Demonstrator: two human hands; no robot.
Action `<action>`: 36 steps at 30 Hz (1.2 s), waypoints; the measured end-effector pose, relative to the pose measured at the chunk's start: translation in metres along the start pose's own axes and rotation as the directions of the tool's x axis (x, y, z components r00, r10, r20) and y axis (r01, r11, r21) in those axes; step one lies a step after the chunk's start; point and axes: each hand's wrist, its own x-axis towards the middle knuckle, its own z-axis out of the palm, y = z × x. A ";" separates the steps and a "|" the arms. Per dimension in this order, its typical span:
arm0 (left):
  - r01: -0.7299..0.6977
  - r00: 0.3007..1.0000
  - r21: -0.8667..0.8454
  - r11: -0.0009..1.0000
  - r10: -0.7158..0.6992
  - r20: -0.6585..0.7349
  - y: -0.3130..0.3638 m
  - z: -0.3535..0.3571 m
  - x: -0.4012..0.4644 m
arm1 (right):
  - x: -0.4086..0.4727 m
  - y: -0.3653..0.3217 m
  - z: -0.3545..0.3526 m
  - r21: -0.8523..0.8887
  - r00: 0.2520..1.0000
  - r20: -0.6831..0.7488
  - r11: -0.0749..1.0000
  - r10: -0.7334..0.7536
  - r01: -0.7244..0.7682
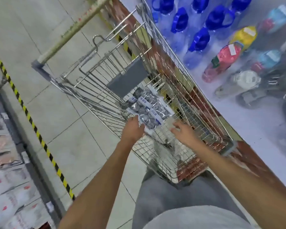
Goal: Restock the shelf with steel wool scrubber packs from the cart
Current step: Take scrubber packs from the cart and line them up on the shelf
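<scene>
Left hand grips scrubber packs, label print blurred, in cart; right hand hovers spread.

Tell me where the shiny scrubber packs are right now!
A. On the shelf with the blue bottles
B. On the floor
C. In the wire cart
C: the scrubber packs lie bunched inside the wire cart, with the left hand gripping the nearest pack's edge and the right hand open beside them.

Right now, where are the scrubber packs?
In the head view, the scrubber packs lie centre-frame inside the wire cart, gripped at their near edge by the left hand.
</scene>
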 end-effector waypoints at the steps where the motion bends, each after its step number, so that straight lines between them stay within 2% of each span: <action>1: -0.003 1.000 0.005 1.000 0.003 0.024 -0.005 -0.001 0.021 | 0.013 0.001 0.010 0.104 0.997 0.004 0.992 0.072 -0.072; 3: 0.006 0.996 0.001 1.000 -0.006 0.085 -0.016 -0.003 0.061 | 0.038 0.004 0.030 0.336 0.976 0.011 0.918 0.218 -0.209; 5: 0.007 0.992 0.027 1.000 -0.011 0.126 -0.024 -0.002 0.101 | 0.064 0.006 0.051 0.530 0.935 0.025 0.789 0.354 -0.313; 7: 0.007 0.989 0.026 1.000 -0.011 0.148 -0.034 0.000 0.136 | 0.090 0.006 0.072 0.652 0.888 0.076 0.651 0.453 -0.388; 11: -0.019 0.980 0.074 0.997 0.004 0.200 -0.056 0.009 0.187 | 0.140 0.011 0.105 0.775 0.830 0.151 0.457 0.536 -0.436; 16: 0.000 0.970 0.076 0.997 -0.018 0.241 -0.076 0.025 0.224 | 0.186 0.022 0.132 0.838 0.772 0.210 0.296 0.600 -0.458; 20: -0.003 0.979 0.123 0.992 -0.022 0.205 -0.079 0.037 0.237 | 0.210 0.028 0.144 0.877 0.737 0.221 0.200 0.639 -0.436; 24: 0.078 0.969 0.033 0.996 -0.084 0.233 -0.077 0.049 0.249 | 0.221 0.029 0.148 0.919 0.706 0.214 0.105 0.676 -0.379; 27: 0.085 0.953 0.026 0.996 -0.089 0.291 -0.078 0.056 0.255 | 0.225 0.029 0.150 0.928 0.695 0.197 0.096 0.692 -0.359; 31: 0.094 0.953 -0.048 0.994 -0.076 0.293 -0.074 0.058 0.260 | 0.225 0.031 0.152 0.921 0.701 0.182 0.130 0.690 -0.367; 36: 0.132 0.953 -0.112 0.985 -0.095 0.287 -0.064 0.062 0.255 | 0.217 0.033 0.146 0.946 0.726 0.204 0.059 0.657 -0.320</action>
